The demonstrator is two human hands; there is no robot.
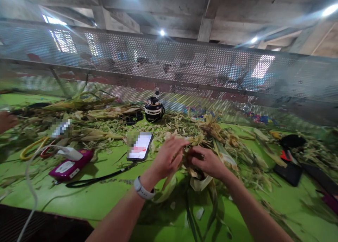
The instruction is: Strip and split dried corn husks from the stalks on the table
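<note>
Both my hands meet over a corn ear in its husk (196,173) above the green table (105,199). My left hand (169,157), with a white watch on the wrist, has its fingers curled round the husk's left side. My right hand (207,161) is closed on the husk leaves at the right. Pale and green husk strips hang down below the hands toward the table's near edge. The ear itself is mostly hidden by my fingers.
Corn husks (87,112) pile along the back under a perforated metal screen. A phone (139,146) with a black strap, a magenta device (70,167), a black mug (153,109) and a dark case (289,171) lie on the table. Another person's hand (6,121) shows at far left.
</note>
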